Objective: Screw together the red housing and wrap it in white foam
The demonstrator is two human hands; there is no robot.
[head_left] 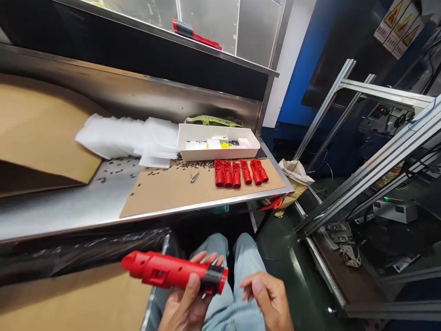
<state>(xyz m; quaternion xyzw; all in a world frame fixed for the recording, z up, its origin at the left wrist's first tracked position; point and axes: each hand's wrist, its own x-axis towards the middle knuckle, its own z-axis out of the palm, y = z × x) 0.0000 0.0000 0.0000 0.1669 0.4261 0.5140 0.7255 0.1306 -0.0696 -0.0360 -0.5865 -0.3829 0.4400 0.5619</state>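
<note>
My left hand point(188, 301) has its fingers wrapped around a red plastic tool housing with a black collar point(174, 272), long axis pointing left, held over my lap below the desk point(69, 216) front edge. My right hand point(270, 299) hovers just beside the collar end, fingers loose and empty.

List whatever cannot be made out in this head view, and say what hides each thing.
- Left hand: palm and wrist cut off by the bottom edge; the red plastic housing it holds covers part of its fingers.
- Right hand: empty, wrist cut off by the bottom edge.
- Small dark parts scattered on the steel bench: too small to identify.
- White tray: its wall hides most of the contents.
</note>
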